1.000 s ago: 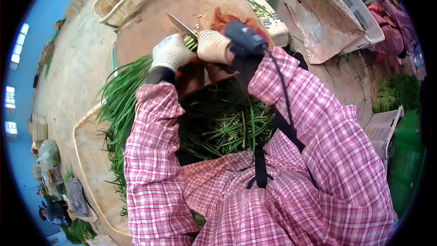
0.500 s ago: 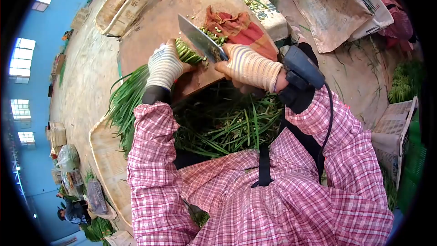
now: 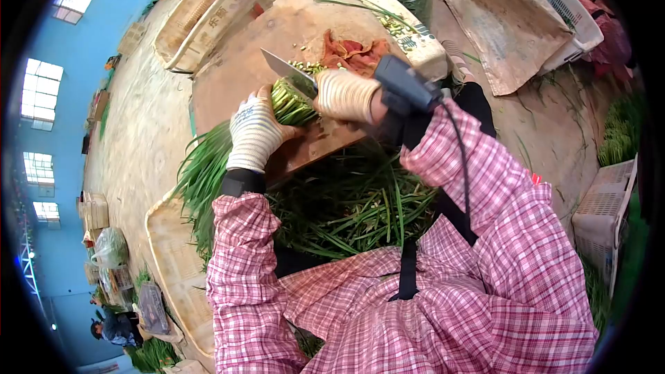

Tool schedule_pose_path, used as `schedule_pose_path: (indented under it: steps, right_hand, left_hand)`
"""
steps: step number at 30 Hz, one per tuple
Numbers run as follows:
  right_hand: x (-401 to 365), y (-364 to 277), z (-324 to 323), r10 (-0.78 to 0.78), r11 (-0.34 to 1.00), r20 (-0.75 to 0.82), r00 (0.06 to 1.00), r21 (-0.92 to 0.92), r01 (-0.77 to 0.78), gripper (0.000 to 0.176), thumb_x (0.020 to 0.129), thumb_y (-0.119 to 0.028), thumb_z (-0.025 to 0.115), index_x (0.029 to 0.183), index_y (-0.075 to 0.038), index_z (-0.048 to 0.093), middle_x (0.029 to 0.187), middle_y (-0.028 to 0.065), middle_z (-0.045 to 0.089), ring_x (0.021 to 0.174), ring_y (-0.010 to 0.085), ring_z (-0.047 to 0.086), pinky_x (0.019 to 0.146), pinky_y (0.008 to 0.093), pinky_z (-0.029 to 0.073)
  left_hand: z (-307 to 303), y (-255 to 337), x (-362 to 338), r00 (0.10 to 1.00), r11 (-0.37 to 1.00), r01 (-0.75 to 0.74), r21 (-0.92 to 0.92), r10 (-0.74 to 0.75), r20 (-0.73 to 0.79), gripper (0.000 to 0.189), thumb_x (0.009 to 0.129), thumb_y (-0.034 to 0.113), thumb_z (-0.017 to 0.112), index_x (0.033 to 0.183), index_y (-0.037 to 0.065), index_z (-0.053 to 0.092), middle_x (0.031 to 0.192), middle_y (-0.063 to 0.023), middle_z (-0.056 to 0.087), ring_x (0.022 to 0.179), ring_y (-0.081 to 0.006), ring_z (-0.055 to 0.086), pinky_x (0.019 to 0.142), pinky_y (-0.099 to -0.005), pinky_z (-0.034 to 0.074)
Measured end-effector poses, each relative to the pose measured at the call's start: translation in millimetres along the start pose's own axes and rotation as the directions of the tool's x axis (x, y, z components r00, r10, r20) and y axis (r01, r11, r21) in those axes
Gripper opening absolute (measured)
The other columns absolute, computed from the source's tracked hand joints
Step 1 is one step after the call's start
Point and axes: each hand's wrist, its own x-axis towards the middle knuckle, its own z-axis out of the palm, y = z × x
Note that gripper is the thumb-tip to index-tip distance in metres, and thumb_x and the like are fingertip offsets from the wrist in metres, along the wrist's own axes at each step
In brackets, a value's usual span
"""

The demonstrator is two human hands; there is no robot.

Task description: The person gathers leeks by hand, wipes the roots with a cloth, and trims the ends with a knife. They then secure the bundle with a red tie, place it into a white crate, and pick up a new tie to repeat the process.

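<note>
My left hand [image 3: 255, 131], in a white knit glove, grips a thick bunch of green chives [image 3: 291, 100] and presses it onto a round wooden chopping board [image 3: 242, 62]. The leafy ends of the bunch trail off the board's left side. My right hand [image 3: 344, 94], also gloved, holds a cleaver [image 3: 285, 69] whose blade rests against the cut end of the bunch. Small cut stem bits [image 3: 305, 66] lie on the board beside an orange-red cloth [image 3: 353, 52]. A black device [image 3: 405, 83] with a cable is strapped to my right wrist.
A pile of green trimmings [image 3: 353, 208] fills the space below the board. Cardboard boxes [image 3: 208, 7] stand behind the board, a flat box [image 3: 173, 270] at my left. White plastic crates [image 3: 609, 208] sit to the right. Another person [image 3: 114, 329] crouches far left.
The cleaver has swung from raised and angled down onto the cut end of the bunch. My right hand moved left toward my left hand, which still grips the chives.
</note>
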Motion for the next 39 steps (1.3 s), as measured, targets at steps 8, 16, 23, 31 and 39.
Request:
schedule_pose_path:
  steps: [8, 16, 23, 31, 39]
  right_hand:
    - [62.8, 34.9, -42.4, -0.099, 0.911, -0.305, 0.947, -0.410, -0.037, 0.035, 0.097, -0.024, 0.055, 0.121, 0.001, 0.058, 0.088, 0.0244, 0.070, 0.080, 0.0382, 0.071, 0.068, 0.0467, 0.056]
    - [-52.4, 76.5, -41.8, -0.182, 0.895, -0.335, 0.924, -0.446, 0.015, 0.056, 0.081, -0.032, 0.075, 0.123, 0.000, 0.056, 0.110, 0.0256, 0.066, 0.102, 0.0417, 0.065, 0.090, 0.0461, 0.051]
    - [-84.4, 37.5, -81.9, 0.064, 0.929, -0.223, 0.973, 0.369, 0.023, 0.033, 0.083, -0.022, 0.079, 0.106, 0.001, 0.076, 0.089, 0.0084, 0.076, 0.079, 0.0107, 0.067, 0.072, 0.0266, 0.054]
    - [17.1, -1.8, 14.5, -0.525, 0.828, -0.329, 0.785, 0.013, 0.560, 0.030, 0.087, -0.020, 0.072, 0.113, -0.005, 0.072, 0.115, 0.0158, 0.068, 0.098, 0.0312, 0.068, 0.090, 0.0384, 0.053]
    - [-7.5, 17.0, -50.2, -0.247, 0.956, -0.105, 0.963, 0.134, 0.260, 0.035, 0.090, -0.013, 0.068, 0.121, 0.002, 0.066, 0.107, 0.0126, 0.074, 0.097, 0.0207, 0.070, 0.085, 0.0321, 0.056]
  left_hand:
    - [1.0, -7.3, -16.7, 0.974, 0.984, -0.087, -0.153, 0.052, -0.219, 0.116, 0.052, 0.043, 0.095, 0.146, 0.004, 0.038, 0.146, -0.0208, 0.047, 0.133, -0.0383, 0.047, 0.114, -0.0504, 0.033]
    - [11.4, -28.8, -55.2, 0.919, 0.988, -0.139, -0.073, 0.101, -0.381, 0.102, 0.055, 0.033, 0.092, 0.143, 0.007, 0.047, 0.145, -0.0184, 0.050, 0.132, -0.0375, 0.048, 0.117, -0.0553, 0.028]
    - [24.5, -25.0, -63.4, 0.912, 0.988, -0.137, -0.066, 0.100, -0.399, 0.085, 0.058, 0.024, 0.091, 0.137, 0.022, 0.057, 0.142, -0.0127, 0.053, 0.132, -0.0380, 0.046, 0.115, -0.0532, 0.031]
    - [27.1, -19.9, -66.8, 0.912, 0.992, -0.118, -0.049, 0.089, -0.399, 0.082, 0.061, 0.024, 0.089, 0.137, 0.022, 0.057, 0.143, -0.0131, 0.052, 0.133, -0.0374, 0.045, 0.116, -0.0548, 0.029]
    - [26.3, -24.6, -66.1, 0.913, 0.987, -0.133, -0.094, 0.085, -0.400, 0.080, 0.061, 0.024, 0.089, 0.136, 0.023, 0.059, 0.142, -0.0134, 0.053, 0.132, -0.0378, 0.047, 0.115, -0.0559, 0.030]
